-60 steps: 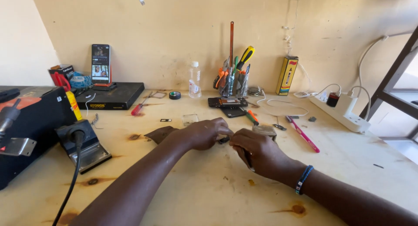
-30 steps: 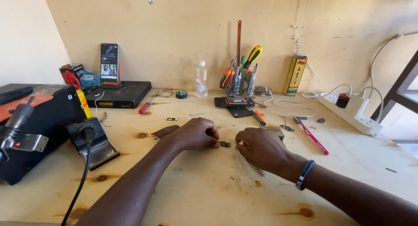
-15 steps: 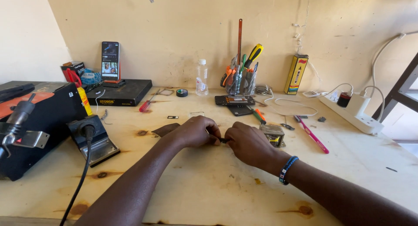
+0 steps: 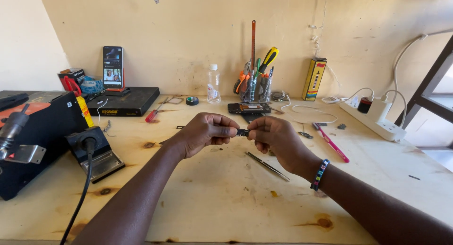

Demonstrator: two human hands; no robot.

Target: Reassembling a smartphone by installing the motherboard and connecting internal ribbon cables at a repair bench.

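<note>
Your left hand (image 4: 204,132) and right hand (image 4: 276,137) meet above the wooden table (image 4: 226,198), both pinching one small dark part (image 4: 242,132) between their fingertips. Metal tweezers (image 4: 267,166) lie just below your right hand.

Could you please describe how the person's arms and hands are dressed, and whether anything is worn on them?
Both forearms are bare, with no sleeves in view. The left hand wears no glove, ring or band. The right hand is also ungloved; on its wrist sits a dark beaded bracelet with multicoloured square beads. No watch is visible.
</note>
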